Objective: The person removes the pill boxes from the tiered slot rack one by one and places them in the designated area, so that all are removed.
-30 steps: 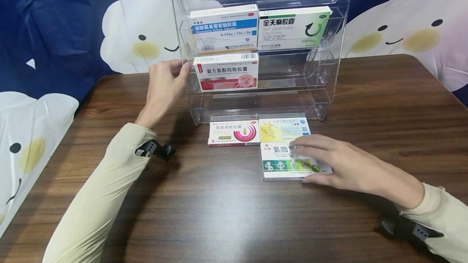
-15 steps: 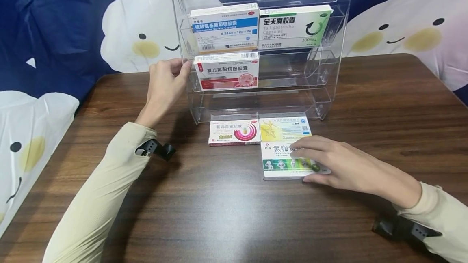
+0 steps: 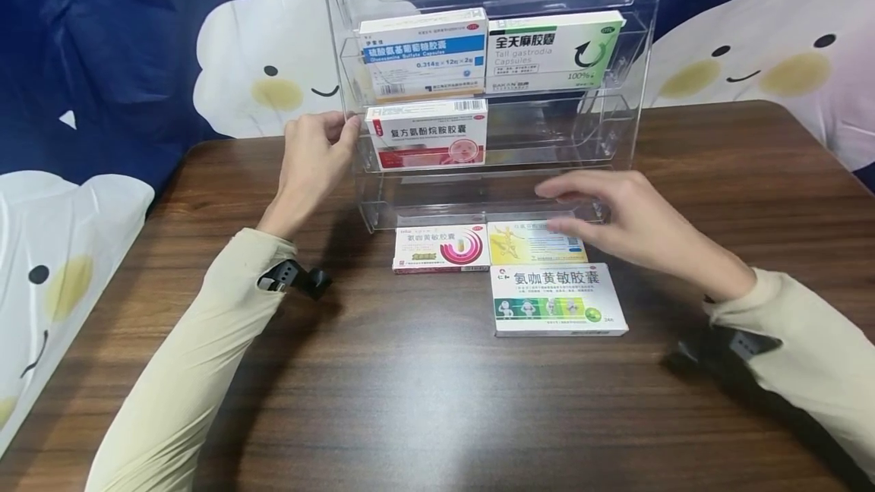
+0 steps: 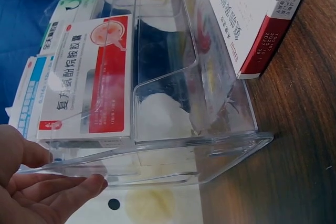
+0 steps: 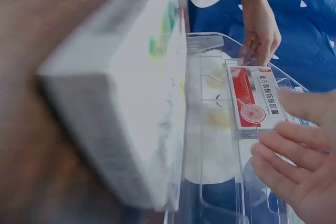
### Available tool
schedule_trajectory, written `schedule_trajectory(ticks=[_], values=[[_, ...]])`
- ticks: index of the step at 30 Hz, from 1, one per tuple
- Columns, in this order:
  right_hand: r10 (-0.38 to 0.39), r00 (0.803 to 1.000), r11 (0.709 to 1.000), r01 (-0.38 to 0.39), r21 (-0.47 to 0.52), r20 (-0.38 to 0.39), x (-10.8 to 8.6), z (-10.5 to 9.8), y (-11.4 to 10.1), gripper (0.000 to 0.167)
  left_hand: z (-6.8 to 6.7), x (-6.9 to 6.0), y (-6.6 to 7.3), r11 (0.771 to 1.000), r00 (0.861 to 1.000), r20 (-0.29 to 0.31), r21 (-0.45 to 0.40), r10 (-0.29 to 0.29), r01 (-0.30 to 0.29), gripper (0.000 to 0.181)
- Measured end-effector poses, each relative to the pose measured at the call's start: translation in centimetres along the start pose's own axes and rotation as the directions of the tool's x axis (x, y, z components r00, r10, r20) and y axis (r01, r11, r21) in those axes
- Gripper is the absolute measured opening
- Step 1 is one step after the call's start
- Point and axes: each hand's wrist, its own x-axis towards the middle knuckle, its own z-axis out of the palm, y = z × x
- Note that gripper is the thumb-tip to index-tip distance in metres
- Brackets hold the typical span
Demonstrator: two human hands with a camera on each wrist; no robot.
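1. What has just changed is our right hand (image 3: 615, 219): a moment ago it lay over the green-strip box (image 3: 557, 301), and now it has lifted off and moved forward, towards the rack (image 3: 533, 158).
2. Its fingers are loosely extended, the thumb spread apart from them, and we see nothing in its grasp. It hovers in front of the bottom tier, the thumb overlapping the yellow box (image 3: 513, 243) in the head view; whether it touches that box we cannot tell.
3. Our left hand (image 3: 314, 162) has stayed put, pinching the rack's side panel between thumb and fingers, which probably steadies it.
4. The green-strip box lies flat on the table (image 3: 410, 401), now uncovered, just in front of the yellow box. The pink box (image 3: 440, 247) lies just left of the yellow one.
5. In the rack, the blue box (image 3: 424, 55) and green box (image 3: 554, 55) stand side by side; the red box (image 3: 427, 139) stands one tier lower, beneath the blue.
6. For the work in hand, we judge this a shift between boxes: none is being carried, and our right hand is free.
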Motion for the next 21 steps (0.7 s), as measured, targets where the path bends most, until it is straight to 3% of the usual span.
schedule_trajectory(ticks=[4,9,15,21], values=[[0.091,0.994,0.991,-0.084,0.101,-0.068,2.6,0.6,0.0,0.034,0.0,0.0,0.0,1.0,1.0,0.011,-0.002,-0.009,0.009,0.031],[0.199,0.97,0.969,-0.175,0.173,-0.136,5.8,1.7,-0.2,0.031,-0.1,-0.1,-0.1,1.0,1.0,-0.002,0.008,-0.003,0.003,0.03],[0.301,0.94,0.948,-0.276,0.158,-0.161,8.3,2.7,0.1,0.037,-0.1,-0.1,-0.1,1.0,1.0,0.001,-0.006,-0.016,0.016,0.03],[0.306,0.938,0.95,-0.29,0.112,-0.163,9.5,3.5,0.2,0.04,-0.1,-0.1,0.2,0.999,1.0,-0.008,0.017,-0.029,0.029,0.03]])
